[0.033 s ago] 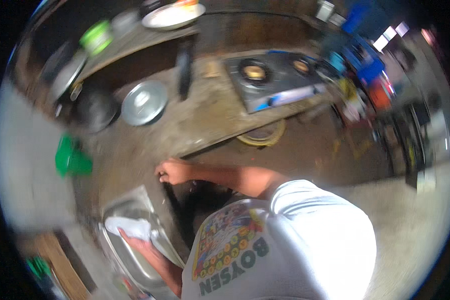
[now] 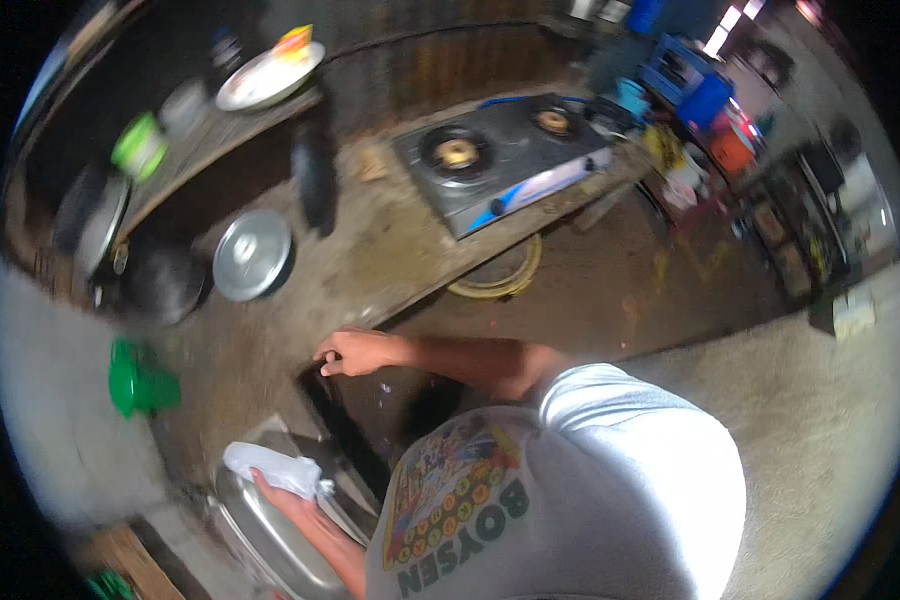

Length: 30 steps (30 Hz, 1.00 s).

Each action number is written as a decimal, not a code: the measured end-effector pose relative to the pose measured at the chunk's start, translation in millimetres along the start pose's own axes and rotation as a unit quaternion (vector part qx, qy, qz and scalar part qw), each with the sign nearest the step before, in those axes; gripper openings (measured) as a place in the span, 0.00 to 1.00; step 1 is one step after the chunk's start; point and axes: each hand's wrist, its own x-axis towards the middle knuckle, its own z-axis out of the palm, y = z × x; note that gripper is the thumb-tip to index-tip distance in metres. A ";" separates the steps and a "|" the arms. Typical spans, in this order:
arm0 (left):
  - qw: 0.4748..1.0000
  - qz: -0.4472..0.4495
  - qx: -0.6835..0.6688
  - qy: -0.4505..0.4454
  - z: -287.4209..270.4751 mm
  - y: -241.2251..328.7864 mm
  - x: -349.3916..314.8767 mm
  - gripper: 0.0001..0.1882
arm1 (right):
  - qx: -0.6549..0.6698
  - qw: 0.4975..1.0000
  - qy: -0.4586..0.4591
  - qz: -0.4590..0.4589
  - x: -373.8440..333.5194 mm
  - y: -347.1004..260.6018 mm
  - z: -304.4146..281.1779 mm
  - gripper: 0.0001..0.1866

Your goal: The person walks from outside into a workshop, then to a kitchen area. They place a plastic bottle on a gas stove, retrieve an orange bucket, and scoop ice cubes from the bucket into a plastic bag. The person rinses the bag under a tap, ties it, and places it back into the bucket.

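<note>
At the far left stands a green plastic container [image 2: 142, 380]. Next comes a white, elongated, wrapped bundle [image 2: 270, 464], over the near end of a stainless-steel sink [image 2: 288, 555], its long axis running mostly left to right. The person's left hand [image 2: 288, 498] is closed around its near side. Farther right, at the dark counter edge, the right hand [image 2: 358, 352] curls, well apart from the bundle; I can't tell whether it grips anything.

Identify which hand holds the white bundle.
The left hand, gripping the white bundle at the steel sink; the right hand is apart from it, nearer the stove.
</note>
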 end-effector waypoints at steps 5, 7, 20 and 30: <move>0.942 -0.163 0.186 -0.226 194.9 -127.9 -47.7 0.39 | 0.285 0.932 0.147 0.166 -149.0 35.3 -163.4 0.39; 0.897 -0.215 0.248 -0.296 274.4 -193.2 -87.3 0.38 | 0.300 0.913 0.188 0.204 -205.9 61.2 -214.2 0.43; 0.431 -0.373 0.516 -0.640 592.6 -602.0 -361.6 0.33 | 0.397 0.671 0.535 0.324 -597.1 209.2 -429.7 0.32; 0.198 -0.444 0.536 -0.690 729.9 -863.2 -518.2 0.31 | 0.449 0.494 0.653 0.358 -835.4 340.9 -556.5 0.32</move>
